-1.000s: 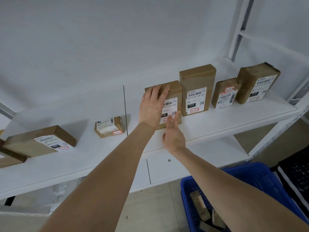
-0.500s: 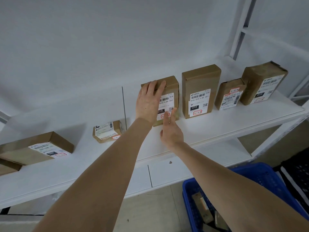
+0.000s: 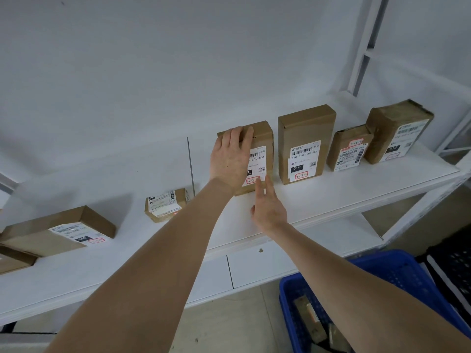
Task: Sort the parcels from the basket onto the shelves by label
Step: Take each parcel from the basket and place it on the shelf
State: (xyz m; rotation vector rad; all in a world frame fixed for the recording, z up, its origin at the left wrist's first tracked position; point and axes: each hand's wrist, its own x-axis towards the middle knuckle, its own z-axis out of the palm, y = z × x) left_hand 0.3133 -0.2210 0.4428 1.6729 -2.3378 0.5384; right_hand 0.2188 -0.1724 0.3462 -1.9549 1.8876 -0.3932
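Note:
A brown cardboard parcel [image 3: 262, 138] with a white label stands upright on the white shelf [image 3: 331, 197], leaning against the back wall. My left hand [image 3: 230, 159] lies flat over its front and top edge, fingers straight. My right hand [image 3: 269, 207] reaches up from below, its straight fingertips touching the parcel's lower right corner. To its right stand three more labelled parcels: a tall box [image 3: 304, 143], a small one [image 3: 349, 149] and a wrapped one [image 3: 397, 131]. The blue basket [image 3: 397, 271] sits low at right with several parcels inside.
Left of a thin divider line [image 3: 190, 166] lie a small parcel [image 3: 165, 205] and a larger flat box [image 3: 56, 230] on the same shelf. A lower shelf board [image 3: 254, 266] runs beneath. A white upright post [image 3: 367, 44] rises at the right. A black crate [image 3: 456, 266] stands beside the basket.
The parcel under my hands has been pushed back and stood more upright against the wall. Both hands followed it forward; my left hand slid up over its top edge.

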